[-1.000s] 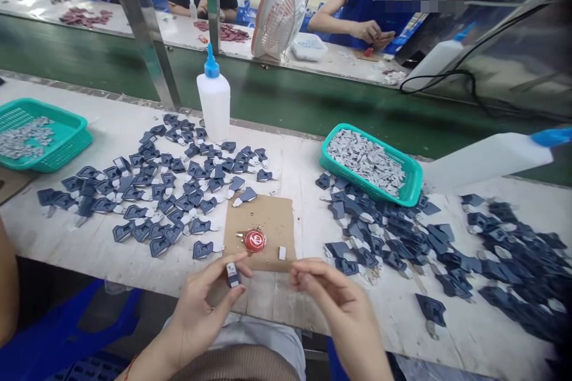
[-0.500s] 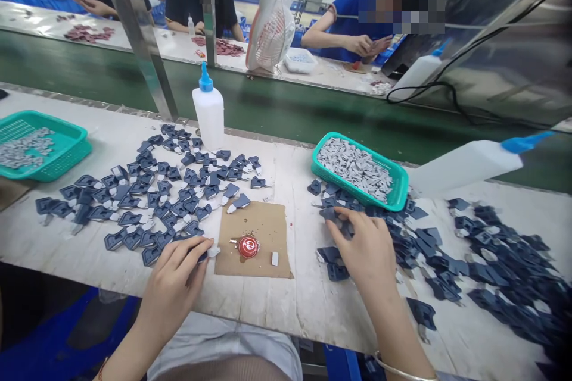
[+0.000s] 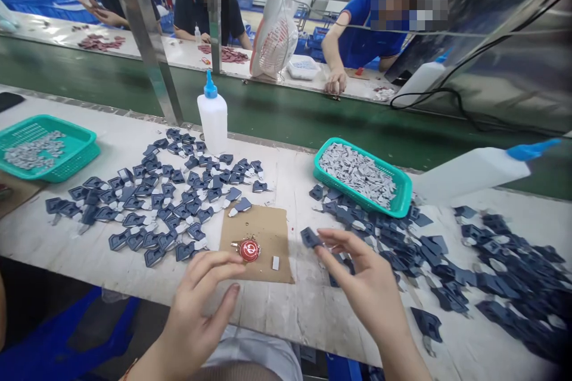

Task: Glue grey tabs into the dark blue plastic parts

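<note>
Right hand [image 3: 360, 271] pinches dark piece [image 3: 309, 237]; left hand [image 3: 199, 300] gapes

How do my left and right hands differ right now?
The left hand looks empty, while the right hand holds a dark part.
The left hand's thumb stands apart from its fingers; the right hand's thumb and fingers close on the part.
The left hand reaches over the cardboard's near left corner, while the right hand is to the cardboard's right.
Both are ungloved.

The head camera looks forward and down over the worktable [image 3: 286, 181].
</note>
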A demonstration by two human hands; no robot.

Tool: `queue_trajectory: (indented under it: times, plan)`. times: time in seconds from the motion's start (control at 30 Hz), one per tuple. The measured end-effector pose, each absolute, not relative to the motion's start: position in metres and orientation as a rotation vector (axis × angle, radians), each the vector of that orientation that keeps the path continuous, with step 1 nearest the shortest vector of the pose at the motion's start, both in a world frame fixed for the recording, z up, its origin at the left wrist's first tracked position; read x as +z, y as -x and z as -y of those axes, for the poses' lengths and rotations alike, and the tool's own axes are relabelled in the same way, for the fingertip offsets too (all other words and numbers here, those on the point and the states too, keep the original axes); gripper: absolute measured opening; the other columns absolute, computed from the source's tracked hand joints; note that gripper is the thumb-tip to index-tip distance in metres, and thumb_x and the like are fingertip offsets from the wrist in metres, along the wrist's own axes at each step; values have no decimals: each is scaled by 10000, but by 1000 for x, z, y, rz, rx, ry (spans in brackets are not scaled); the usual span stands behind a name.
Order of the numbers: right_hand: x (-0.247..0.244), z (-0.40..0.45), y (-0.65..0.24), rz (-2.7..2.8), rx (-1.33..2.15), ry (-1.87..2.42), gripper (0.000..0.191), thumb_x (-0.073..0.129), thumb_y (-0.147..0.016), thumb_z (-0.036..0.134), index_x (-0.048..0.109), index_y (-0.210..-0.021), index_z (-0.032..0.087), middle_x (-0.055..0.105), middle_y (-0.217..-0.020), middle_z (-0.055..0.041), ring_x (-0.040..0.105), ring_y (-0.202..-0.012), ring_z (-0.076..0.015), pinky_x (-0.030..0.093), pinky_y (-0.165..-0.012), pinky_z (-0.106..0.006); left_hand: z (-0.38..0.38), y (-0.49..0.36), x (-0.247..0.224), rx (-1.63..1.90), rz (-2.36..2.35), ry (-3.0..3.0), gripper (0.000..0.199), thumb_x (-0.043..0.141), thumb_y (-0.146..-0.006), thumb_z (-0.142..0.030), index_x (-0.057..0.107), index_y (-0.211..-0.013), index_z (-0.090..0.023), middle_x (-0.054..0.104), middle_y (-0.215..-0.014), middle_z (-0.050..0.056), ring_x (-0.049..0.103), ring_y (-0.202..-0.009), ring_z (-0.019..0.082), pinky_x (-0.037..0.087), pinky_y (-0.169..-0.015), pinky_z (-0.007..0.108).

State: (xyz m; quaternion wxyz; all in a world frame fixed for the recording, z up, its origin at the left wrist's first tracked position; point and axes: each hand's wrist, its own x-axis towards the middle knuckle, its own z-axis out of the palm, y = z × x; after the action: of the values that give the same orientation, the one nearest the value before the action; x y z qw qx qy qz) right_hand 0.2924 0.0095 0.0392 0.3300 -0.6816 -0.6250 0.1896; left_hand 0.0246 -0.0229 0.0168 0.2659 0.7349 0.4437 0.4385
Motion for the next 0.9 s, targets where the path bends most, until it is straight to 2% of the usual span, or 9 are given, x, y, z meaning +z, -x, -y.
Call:
queue_trajectory:
  times: [0.13,0.23,0.33,0.43,0.53,0.6,0.7,0.77,0.9]
  plan:
    - [68,12,-263,1908,803,1520,251,601,-898,284,621,-1148,280,712,-1089,-31,670,-974,-184,541,-832,-283,10,-56,38,827,-987,-1320,306,524,-969,-315,530,-1273,-289,639,-1192,37,589,-1071,176,456,-931,301]
    - [82,17,-256,2070,937,1368,330,600,-903,210,596,-1214,320,704,-1130,-5,662,-1028,-159,529,-883,-259,1,-72,41,727,-763,-1007,306,606,-921,-383,616,-1180,-220,679,-1062,47,621,-977,161,483,-842,256]
    - [87,6,-269,2083,968,1344,309,632,-894,275,621,-1201,307,704,-1156,-14,662,-1037,-171,532,-886,-265,1,-77,34,674,-750,-775,331,746,-808,-387,688,-1044,-164,663,-837,24,610,-749,111,473,-627,185]
    - [83,-31,-300,1950,763,1538,239,609,-890,389,693,-1077,266,728,-1092,-39,683,-921,-200,546,-815,-307,11,-73,26,590,-764,-514,403,823,-712,-408,713,-995,-142,654,-786,24,577,-597,83,434,-482,165]
    - [73,-85,-337,1729,398,1885,260,585,-866,373,720,-1019,211,748,-990,-80,686,-865,-241,535,-764,-357,22,-68,19,576,-721,-364,405,854,-680,-369,722,-987,-141,674,-841,43,638,-636,105,522,-569,207]
    - [64,-121,-356,1680,314,1961,286,573,-852,328,712,-1040,164,745,-976,-119,679,-868,-270,526,-733,-385,27,-65,13,546,-706,-325,426,872,-658,-324,718,-1013,-147,673,-863,44,669,-666,128,554,-610,241]
    - [51,-159,-370,1688,243,2045,221,617,-807,287,730,-924,136,743,-886,-133,670,-817,-283,507,-711,-400,31,-63,5,545,-702,-308,449,885,-629,-296,717,-1014,-136,673,-850,51,695,-701,163,561,-618,254]
    - [44,-172,-372,1699,196,2079,159,637,-794,255,724,-855,137,735,-839,-122,663,-782,-262,501,-710,-392,33,-61,1,568,-707,-300,426,879,-637,-303,723,-990,-123,679,-831,63,704,-737,177,558,-639,253]
    - [36,-177,-373,1738,140,2107,83,664,-809,211,694,-844,142,705,-792,-52,648,-756,-191,506,-746,-367,34,-54,-4,589,-715,-297,407,876,-642,-312,723,-969,-124,684,-826,66,705,-758,186,549,-666,265]
